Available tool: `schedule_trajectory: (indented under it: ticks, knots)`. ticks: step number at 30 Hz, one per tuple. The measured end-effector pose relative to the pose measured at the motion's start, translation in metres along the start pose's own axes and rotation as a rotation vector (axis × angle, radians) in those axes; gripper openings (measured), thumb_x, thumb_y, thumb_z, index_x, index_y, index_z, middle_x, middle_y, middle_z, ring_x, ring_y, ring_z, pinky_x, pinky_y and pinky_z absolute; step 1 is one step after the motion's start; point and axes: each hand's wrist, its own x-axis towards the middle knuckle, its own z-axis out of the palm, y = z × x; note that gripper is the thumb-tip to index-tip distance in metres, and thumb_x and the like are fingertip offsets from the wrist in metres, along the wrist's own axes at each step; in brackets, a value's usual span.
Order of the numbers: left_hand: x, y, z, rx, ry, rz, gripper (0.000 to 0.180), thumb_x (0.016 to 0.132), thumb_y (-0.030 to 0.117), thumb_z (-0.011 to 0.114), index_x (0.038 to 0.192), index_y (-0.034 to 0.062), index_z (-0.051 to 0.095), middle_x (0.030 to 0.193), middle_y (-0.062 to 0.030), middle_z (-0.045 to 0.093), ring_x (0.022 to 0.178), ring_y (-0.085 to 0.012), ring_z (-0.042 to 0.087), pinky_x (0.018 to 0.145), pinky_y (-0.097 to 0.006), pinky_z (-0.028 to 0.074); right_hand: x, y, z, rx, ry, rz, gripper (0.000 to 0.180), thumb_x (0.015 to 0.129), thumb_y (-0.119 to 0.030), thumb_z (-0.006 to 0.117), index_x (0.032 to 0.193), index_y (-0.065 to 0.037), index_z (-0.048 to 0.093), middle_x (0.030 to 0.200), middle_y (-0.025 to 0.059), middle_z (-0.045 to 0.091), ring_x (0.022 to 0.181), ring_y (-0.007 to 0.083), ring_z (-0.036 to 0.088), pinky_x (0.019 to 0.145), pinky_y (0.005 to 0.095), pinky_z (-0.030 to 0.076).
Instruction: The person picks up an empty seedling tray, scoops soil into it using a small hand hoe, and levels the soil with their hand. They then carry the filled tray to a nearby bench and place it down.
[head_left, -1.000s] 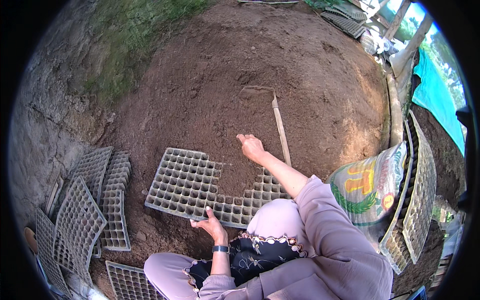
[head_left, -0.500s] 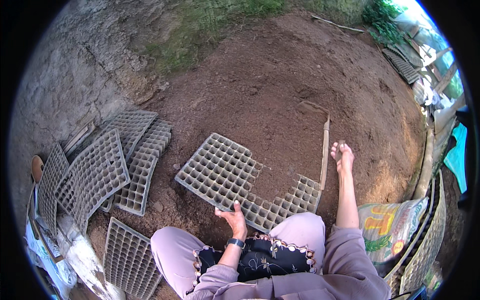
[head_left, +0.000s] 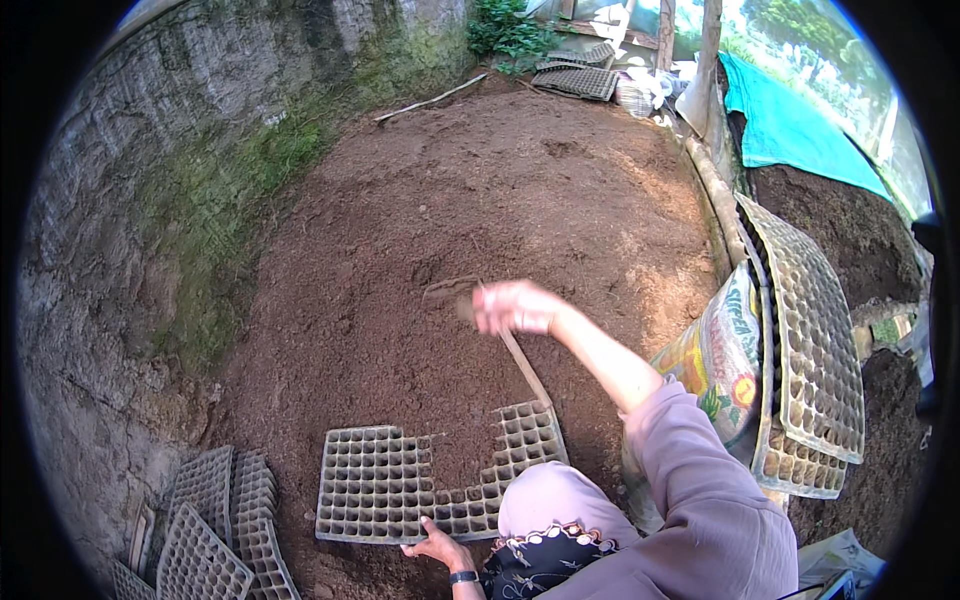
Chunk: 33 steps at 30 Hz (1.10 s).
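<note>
A grey plastic seedling tray (head_left: 370, 490) with many square cells lies on brown soil in front of my knees. Loose soil covers its far middle part, while the cells at the left and right show uncovered. My left hand (head_left: 438, 546) grips the near rim, thumb on top. Over the soil beyond the tray, my right hand (head_left: 515, 306) is smeared by motion. A small brownish lump shows at its closed fingertips; its kind cannot be made out. Just under that hand lies a wooden-handled tool (head_left: 525, 368), its far end partly hidden.
More seedling trays (head_left: 205, 560) are heaped at the lower left beside a rough wall (head_left: 110, 300). A printed sack (head_left: 715, 350) and upright trays (head_left: 815, 330) stand at right. A teal sheet (head_left: 790, 125) hangs farther back. A thin stick (head_left: 430, 103) lies on the far soil.
My right hand has moved from right of the wooden handle to above its far end. The view has swung, showing more far ground. My left hand stays on the tray's near rim.
</note>
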Motion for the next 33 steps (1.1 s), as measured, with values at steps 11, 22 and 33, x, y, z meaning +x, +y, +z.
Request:
schedule_trajectory:
  ticks: [11, 22, 33]
  knots:
    - [-0.011, 0.011, 0.005, 0.050, 0.071, 0.012, 0.071, 0.084, 0.003, 0.065, 0.135, 0.0037, 0.016, 0.135, -0.0199, 0.033, 0.116, -0.0271, 0.042, 0.104, -0.040, 0.035, -0.014, 0.020, -0.016, -0.752, 0.640, -0.139, 0.037, 0.087, -0.037, 0.065, 0.091, -0.001, 0.064, 0.084, 0.0140, 0.068, 0.082, 0.0254, 0.066, 0.075, 0.0377, 0.052]
    - [-0.004, 0.002, -0.007, 0.042, -0.089, 0.028, 0.079, 0.086, 0.014, 0.066, 0.139, 0.0000, 0.007, 0.143, -0.0230, 0.019, 0.128, -0.0279, 0.030, 0.111, -0.041, 0.025, -0.004, 0.155, -0.035, -1.323, 0.668, 0.225, 0.060, 0.077, -0.029, 0.070, 0.125, -0.006, 0.043, 0.098, 0.0202, 0.064, 0.098, 0.0376, 0.061, 0.085, 0.0466, 0.049]
    - [-0.003, -0.003, -0.004, 0.055, -0.030, 0.048, 0.075, 0.085, 0.009, 0.067, 0.136, 0.0021, 0.012, 0.137, -0.0213, 0.027, 0.120, -0.0264, 0.038, 0.105, -0.038, 0.032, -0.013, 0.121, 0.038, -0.325, 0.532, -0.307, 0.082, 0.091, -0.002, 0.045, 0.149, -0.035, -0.002, 0.071, 0.0047, 0.049, 0.050, 0.0110, 0.048, 0.038, 0.0269, 0.042]
